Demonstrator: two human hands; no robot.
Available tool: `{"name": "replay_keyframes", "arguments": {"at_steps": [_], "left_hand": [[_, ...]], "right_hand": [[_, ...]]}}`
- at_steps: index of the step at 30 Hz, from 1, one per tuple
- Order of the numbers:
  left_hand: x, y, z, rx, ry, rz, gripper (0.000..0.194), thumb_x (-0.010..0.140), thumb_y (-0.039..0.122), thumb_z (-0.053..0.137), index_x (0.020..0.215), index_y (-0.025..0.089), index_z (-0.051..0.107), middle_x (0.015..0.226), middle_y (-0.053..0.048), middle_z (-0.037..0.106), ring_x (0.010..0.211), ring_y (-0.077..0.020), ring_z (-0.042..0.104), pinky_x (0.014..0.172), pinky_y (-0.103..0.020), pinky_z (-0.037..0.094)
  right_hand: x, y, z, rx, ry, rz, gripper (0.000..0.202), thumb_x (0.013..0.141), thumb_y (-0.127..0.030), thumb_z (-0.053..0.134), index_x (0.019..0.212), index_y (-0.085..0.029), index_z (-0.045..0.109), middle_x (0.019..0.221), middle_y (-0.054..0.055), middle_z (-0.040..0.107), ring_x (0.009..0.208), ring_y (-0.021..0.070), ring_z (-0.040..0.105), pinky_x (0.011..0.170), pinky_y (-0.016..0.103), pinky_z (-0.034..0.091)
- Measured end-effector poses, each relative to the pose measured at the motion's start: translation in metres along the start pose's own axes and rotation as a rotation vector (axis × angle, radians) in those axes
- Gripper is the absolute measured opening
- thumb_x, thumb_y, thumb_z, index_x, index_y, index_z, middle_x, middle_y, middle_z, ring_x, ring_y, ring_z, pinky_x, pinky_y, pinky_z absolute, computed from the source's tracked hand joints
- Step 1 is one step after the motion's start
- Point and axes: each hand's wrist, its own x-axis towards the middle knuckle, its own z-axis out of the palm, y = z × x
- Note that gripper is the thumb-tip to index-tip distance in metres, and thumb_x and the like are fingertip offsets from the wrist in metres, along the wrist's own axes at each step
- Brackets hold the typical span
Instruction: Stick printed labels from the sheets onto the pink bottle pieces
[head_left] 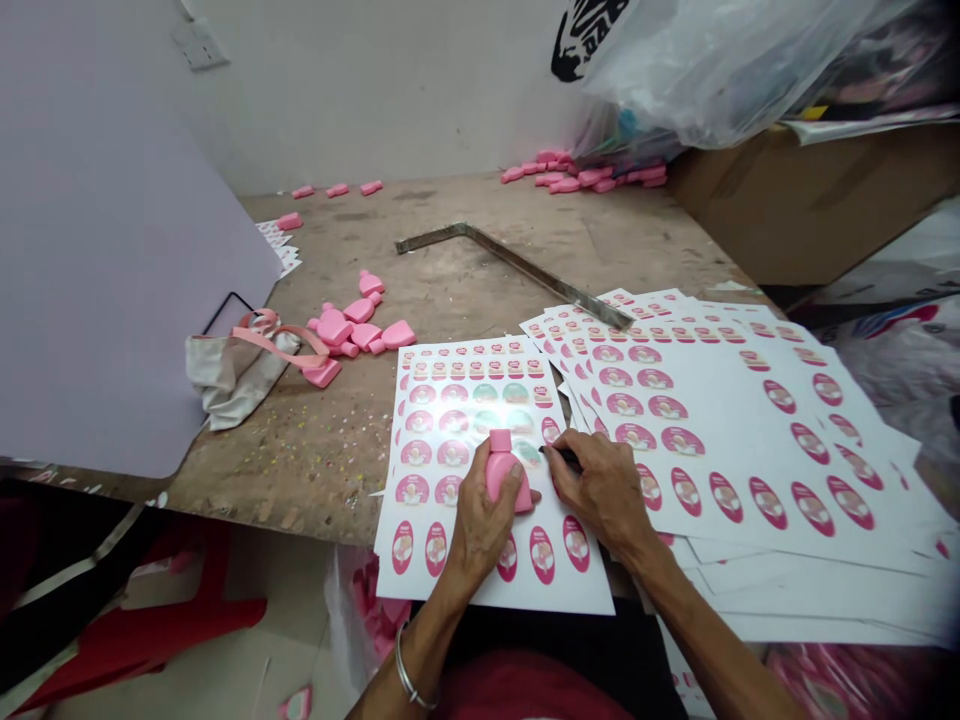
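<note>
My left hand point(480, 515) is closed around a small pink plastic bottle point(506, 468), its cap pointing away from me. Under it lies a sticker sheet point(495, 592) printed with rows of pink, green and white labels. Just to the right, my right hand point(604, 482) pinches a small dark tool point(568, 457) with a thin tip, too covered by the fingers to name exactly. That tip is close to the sheet's green oval labels, right beside the bottle. I cannot tell whether it touches a label.
More sticker sheets point(705, 380) spread in a pile at the right, under one end of a bent metal bar point(525, 272). Pink bottles point(334, 326) lie at left and along the wall. A cloth bag point(232, 370), a cardboard box point(750, 200) and a plastic bag point(697, 70) flank the table.
</note>
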Motion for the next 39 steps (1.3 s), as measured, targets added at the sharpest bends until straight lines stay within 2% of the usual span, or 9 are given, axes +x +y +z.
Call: {"name": "replay_keyframes", "arguments": {"at_steps": [4,7,12,15,18,20,27,32,39], "left_hand": [[0.0,0.002,0.0,0.011,0.011,-0.008,0.054,0.085,0.048,0.056,0.128,0.019,0.043,0.085,-0.005,0.068,0.069,-0.0191,0.069,0.068,-0.028,0.055],[-0.001,0.004,0.0,0.011,0.013,-0.01,0.051,0.086,0.048,0.054,0.127,0.02,0.044,0.088,-0.005,0.066,0.067,-0.0181,0.068,0.067,-0.029,0.056],[0.001,0.003,-0.001,-0.011,0.069,0.038,0.044,0.085,0.05,0.055,0.117,0.021,0.054,0.101,-0.007,0.062,0.082,-0.02,0.064,0.067,-0.028,0.056],[0.001,0.001,-0.001,-0.176,0.057,-0.023,0.05,0.085,0.055,0.052,0.12,0.02,0.051,0.112,-0.01,0.06,0.073,-0.018,0.065,0.061,-0.029,0.057],[-0.001,0.001,-0.002,-0.361,0.064,-0.073,0.061,0.086,0.065,0.041,0.118,0.014,0.054,0.102,-0.012,0.064,0.07,-0.0185,0.066,0.061,-0.03,0.057],[-0.003,0.003,-0.004,-0.47,0.043,-0.097,0.066,0.086,0.068,0.034,0.113,0.012,0.056,0.092,-0.011,0.065,0.072,-0.0198,0.066,0.06,-0.03,0.057],[-0.008,0.018,-0.004,-0.552,-0.039,-0.132,0.067,0.087,0.07,0.029,0.108,0.014,0.059,0.086,-0.009,0.066,0.069,-0.0198,0.067,0.054,-0.03,0.058],[-0.008,0.02,-0.003,-0.551,-0.04,-0.144,0.064,0.089,0.067,0.026,0.103,0.014,0.059,0.081,-0.008,0.066,0.067,-0.0201,0.067,0.051,-0.029,0.057],[-0.008,0.02,-0.005,-0.543,-0.022,-0.152,0.063,0.09,0.065,0.025,0.106,0.014,0.059,0.082,-0.008,0.066,0.066,-0.0192,0.067,0.05,-0.027,0.057]], "right_hand": [[0.002,-0.002,0.002,-0.017,0.057,0.005,0.017,0.085,-0.036,0.056,0.081,-0.02,0.058,0.073,0.001,0.064,0.072,0.0177,0.053,0.073,0.033,0.029],[0.001,-0.006,0.001,-0.038,0.168,-0.084,0.018,0.085,-0.036,0.057,0.08,-0.018,0.057,0.071,0.002,0.064,0.07,0.0174,0.053,0.075,0.034,0.03],[-0.003,-0.009,-0.01,0.035,0.259,-0.229,0.017,0.081,-0.034,0.062,0.076,-0.019,0.056,0.067,0.001,0.064,0.066,0.0162,0.053,0.074,0.034,0.034],[-0.001,-0.01,-0.022,0.213,0.312,-0.072,0.02,0.079,-0.038,0.065,0.075,-0.019,0.056,0.069,0.002,0.063,0.066,0.0155,0.054,0.072,0.033,0.039],[0.002,-0.014,-0.035,0.513,0.2,0.207,0.026,0.078,-0.044,0.065,0.074,-0.019,0.057,0.07,0.001,0.061,0.064,0.0133,0.053,0.061,0.027,0.043],[0.003,-0.018,-0.039,0.644,0.059,0.266,0.028,0.078,-0.047,0.065,0.076,-0.019,0.06,0.071,0.0,0.061,0.063,0.0126,0.054,0.057,0.025,0.042],[0.0,-0.037,-0.037,0.748,-0.094,0.255,0.031,0.076,-0.049,0.065,0.082,-0.019,0.063,0.074,0.002,0.063,0.063,0.0131,0.056,0.055,0.024,0.044],[-0.001,-0.039,-0.033,0.785,-0.107,0.239,0.032,0.074,-0.049,0.067,0.078,-0.018,0.058,0.073,0.002,0.062,0.066,0.0143,0.059,0.059,0.025,0.048],[-0.001,-0.04,-0.029,0.766,-0.109,0.235,0.031,0.076,-0.048,0.067,0.076,-0.019,0.055,0.068,-0.001,0.058,0.059,0.0114,0.054,0.055,0.023,0.044]]}}
